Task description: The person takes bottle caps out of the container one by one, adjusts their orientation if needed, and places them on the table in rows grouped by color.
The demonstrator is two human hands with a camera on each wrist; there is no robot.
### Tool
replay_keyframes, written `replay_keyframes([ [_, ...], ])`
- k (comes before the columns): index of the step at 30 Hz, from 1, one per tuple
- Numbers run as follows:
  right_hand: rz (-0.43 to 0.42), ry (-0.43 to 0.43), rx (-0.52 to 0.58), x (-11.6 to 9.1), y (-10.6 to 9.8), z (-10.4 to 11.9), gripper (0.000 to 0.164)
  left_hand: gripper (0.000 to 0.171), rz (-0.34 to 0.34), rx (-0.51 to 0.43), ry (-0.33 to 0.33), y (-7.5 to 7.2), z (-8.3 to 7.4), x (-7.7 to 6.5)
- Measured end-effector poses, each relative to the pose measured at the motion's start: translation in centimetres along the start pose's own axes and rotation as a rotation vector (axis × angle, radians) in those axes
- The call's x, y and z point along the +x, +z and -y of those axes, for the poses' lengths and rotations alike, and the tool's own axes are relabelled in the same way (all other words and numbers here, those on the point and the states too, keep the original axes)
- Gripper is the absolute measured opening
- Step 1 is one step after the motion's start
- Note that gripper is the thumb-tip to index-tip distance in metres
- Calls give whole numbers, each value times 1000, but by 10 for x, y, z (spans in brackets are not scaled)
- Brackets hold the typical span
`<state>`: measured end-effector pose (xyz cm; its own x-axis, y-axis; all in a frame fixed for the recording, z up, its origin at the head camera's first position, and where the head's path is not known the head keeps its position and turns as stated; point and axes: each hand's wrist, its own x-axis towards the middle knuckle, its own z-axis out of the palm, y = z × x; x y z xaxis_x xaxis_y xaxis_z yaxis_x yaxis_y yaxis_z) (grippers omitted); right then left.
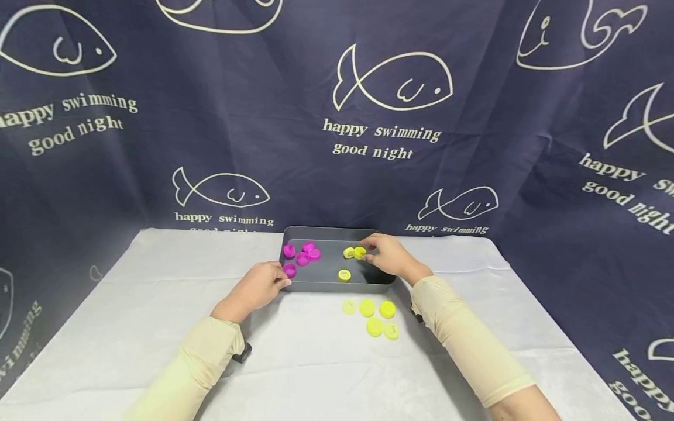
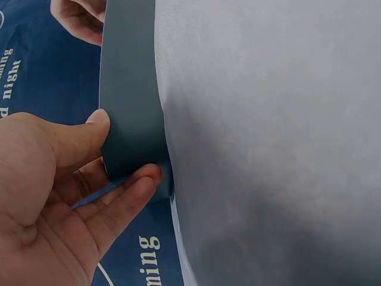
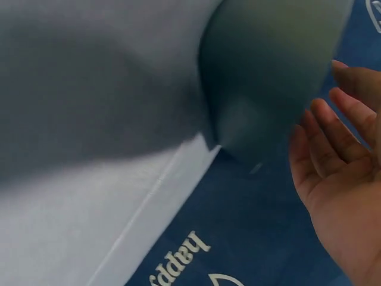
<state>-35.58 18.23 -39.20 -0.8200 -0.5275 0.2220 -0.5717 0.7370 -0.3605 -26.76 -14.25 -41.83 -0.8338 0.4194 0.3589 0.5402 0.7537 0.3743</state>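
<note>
A dark grey tray (image 1: 329, 287) holds several magenta bottle caps (image 1: 314, 254) at its left and three yellow caps (image 1: 344, 275) towards its right. My left hand (image 1: 261, 285) grips the tray's front left corner; in the left wrist view, the thumb (image 2: 98, 122) lies on the rim and other fingers are on the outer wall. Over the tray's right side, my right hand (image 1: 388, 255) pinches a tilted yellow cap (image 1: 360, 252), beside another yellow cap (image 1: 348, 252). In the right wrist view, the tray's wall (image 3: 268, 77) hides that cap.
Several yellow caps (image 1: 374, 327) lie on the white cloth (image 1: 295, 362) in front of the tray's right half. A dark blue curtain (image 1: 300, 146) with fish drawings hangs behind the table and along its sides.
</note>
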Motion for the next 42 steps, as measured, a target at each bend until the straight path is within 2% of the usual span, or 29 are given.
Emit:
replay_keyframes([
  [15, 95, 81, -99, 16, 16, -18, 34, 7, 2, -8, 9, 3, 2, 3],
  [20, 97, 71, -96, 17, 20, -22, 33, 8, 7, -6, 13, 5, 3, 3],
  [27, 78, 23, -71, 22, 24, -22, 34, 8, 10, -8, -17, 6, 5, 3],
  [37, 39, 32, -54, 26, 25, -21, 25, 9, 3, -14, -7, 1, 2, 2],
  [42, 45, 50, -40, 27, 25, -19, 23, 8, 2, -15, -4, 0, 3, 2],
])
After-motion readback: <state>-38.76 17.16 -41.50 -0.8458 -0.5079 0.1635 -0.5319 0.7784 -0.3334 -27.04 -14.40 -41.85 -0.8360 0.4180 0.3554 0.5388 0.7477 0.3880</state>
